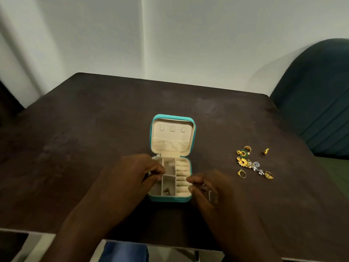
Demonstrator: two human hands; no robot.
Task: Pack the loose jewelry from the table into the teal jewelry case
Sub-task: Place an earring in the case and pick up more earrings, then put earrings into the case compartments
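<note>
The teal jewelry case (171, 199) lies open mid-table, its cream lid (172, 137) laid back. A small dark piece (167, 190) sits in the near middle compartment. My left hand (132, 174) hovers over the case's left compartments with thumb and fingertips drawn together; whether they pinch anything is hidden. My right hand (209, 188) is beside the case's right wall, blurred, its thumb and forefinger loosely curled and apart with nothing seen between them. The loose jewelry (249, 162), gold rings, floral earrings and silver pieces, lies in a cluster to the right.
The dark brown table (94, 138) meets a white wall at the back. A teal upholstered chair (317, 95) stands at the right corner. One gold piece (265, 151) lies apart from the cluster.
</note>
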